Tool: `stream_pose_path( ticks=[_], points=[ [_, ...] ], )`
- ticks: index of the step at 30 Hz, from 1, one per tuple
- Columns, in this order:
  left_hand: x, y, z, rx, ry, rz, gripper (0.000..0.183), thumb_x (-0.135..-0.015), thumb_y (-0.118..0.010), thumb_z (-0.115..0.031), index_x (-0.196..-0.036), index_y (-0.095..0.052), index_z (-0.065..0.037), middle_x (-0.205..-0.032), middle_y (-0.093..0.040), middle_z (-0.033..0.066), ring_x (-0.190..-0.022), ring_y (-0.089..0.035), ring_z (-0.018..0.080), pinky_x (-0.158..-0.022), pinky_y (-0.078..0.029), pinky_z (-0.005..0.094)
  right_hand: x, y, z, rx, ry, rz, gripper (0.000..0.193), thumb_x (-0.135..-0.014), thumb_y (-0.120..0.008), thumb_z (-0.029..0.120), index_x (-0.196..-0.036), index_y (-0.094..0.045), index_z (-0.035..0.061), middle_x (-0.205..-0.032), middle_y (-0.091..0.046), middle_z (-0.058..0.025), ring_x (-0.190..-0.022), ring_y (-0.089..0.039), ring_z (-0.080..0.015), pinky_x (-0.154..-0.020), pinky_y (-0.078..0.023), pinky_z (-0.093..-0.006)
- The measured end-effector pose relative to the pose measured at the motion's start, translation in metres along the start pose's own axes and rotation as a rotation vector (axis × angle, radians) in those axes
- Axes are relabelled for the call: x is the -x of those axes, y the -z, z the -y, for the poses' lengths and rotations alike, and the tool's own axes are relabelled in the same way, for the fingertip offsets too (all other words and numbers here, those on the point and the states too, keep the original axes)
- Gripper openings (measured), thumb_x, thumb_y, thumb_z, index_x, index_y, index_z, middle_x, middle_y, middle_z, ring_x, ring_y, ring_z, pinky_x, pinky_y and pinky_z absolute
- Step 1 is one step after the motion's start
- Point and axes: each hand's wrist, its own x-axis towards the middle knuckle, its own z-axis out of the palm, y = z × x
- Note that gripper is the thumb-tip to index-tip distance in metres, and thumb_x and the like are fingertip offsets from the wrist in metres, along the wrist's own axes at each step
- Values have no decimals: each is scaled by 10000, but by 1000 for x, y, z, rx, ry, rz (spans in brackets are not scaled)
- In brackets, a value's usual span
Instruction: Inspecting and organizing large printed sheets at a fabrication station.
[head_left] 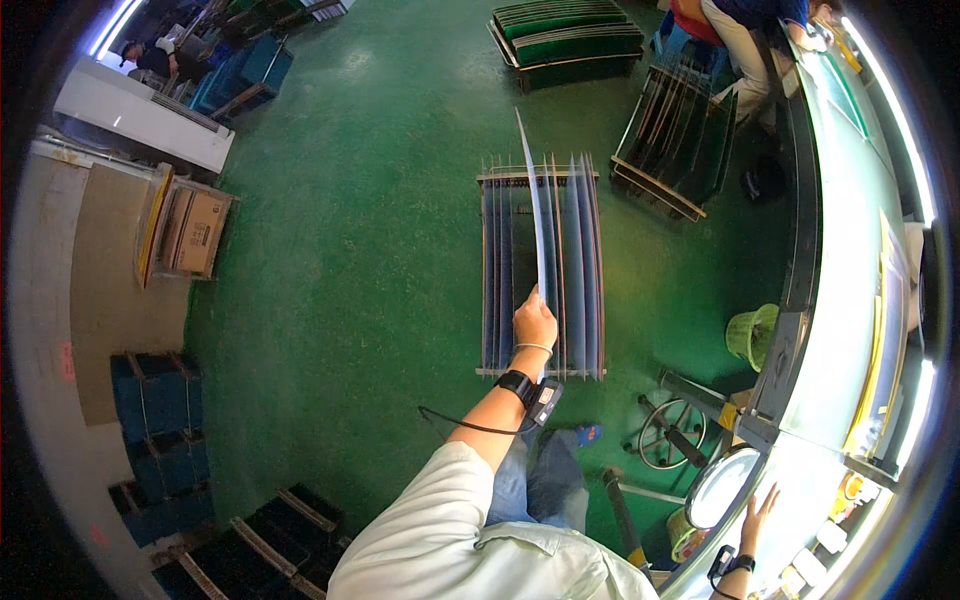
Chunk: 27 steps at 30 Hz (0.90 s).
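Observation:
My left hand (535, 322) reaches forward and is closed on the near edge of a thin, pale sheet (533, 190), seen almost edge-on. The sheet leans in or just above a floor rack (497, 180), its far end sticking out past the rack's far bar. Several bluish sheets stand upright in that rack, on both sides of the one I grip. Off to the lower right, my right hand (758, 515) has its fingers spread over the brightly lit worktable (815, 420). I cannot tell whether it touches the surface.
A wheeled stool (725, 487) and a green basket (752, 335) stand beside the worktable. Farther off are two more racks of panels (570, 35) (675, 140). Another person (745, 45) is at the table's far end. Stacked dark racks (160, 400) and a cardboard box (195, 232) line the left.

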Motion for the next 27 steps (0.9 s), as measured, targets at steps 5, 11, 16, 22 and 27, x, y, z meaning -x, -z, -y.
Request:
stream_pose_path(
  ticks=[5, 11, 16, 22, 27],
  points=[
    [-14, -16, 1, -61, -31, -24, 286, -789, -455, -73, -1056, -549, -34, -791, -591, 224, -717, -574, 371, -655, -460, 450, 4, 1, 14, -36, -44, 18, 580, -850, -463, 234, -1356, -186, 179, -1402, -90, -184, -1290, -104, -332, -1022, -140, -428],
    [-26, -24, 3, -182, 163, 275, 397, -799, -483, -168, -1176, -449, -50, -995, -550, 243, -914, -540, 372, -769, -440, 450, 11, 8, 22, -29, -86, 39, 585, -850, -464, 254, -1357, -182, 182, -1400, -85, -193, -1291, -96, -336, -1021, -135, -433],
    [-44, -32, 23, -351, 197, 196, 712, -728, -560, -496, -1259, -319, -87, -1225, -382, 179, -1107, -393, 342, -867, -368, 479, -3, 2, -8, 45, -59, 27, 585, -852, -464, 257, -1358, -181, 174, -1399, -81, -200, -1293, -86, -334, -1020, -124, -439],
    [-95, -30, 82, -443, 290, 241, 329, -798, -514, -353, -886, -557, -38, -883, -595, 176, -838, -569, 335, -716, -457, 435, -10, -8, -56, 110, 15, -43, 578, -850, -471, 226, -1351, -201, 128, -1404, -92, -176, -1297, -84, -310, -1021, -113, -431],
    [-124, -60, 98, -701, 186, 407, 326, -816, -484, -351, -874, -619, -60, -911, -615, 145, -871, -585, 309, -735, -473, 401, -7, -7, -58, 184, 41, -124, 551, -846, -471, 193, -1339, -237, 118, -1399, -127, -167, -1291, -115, -307, -1018, -128, -428]
  ],
)
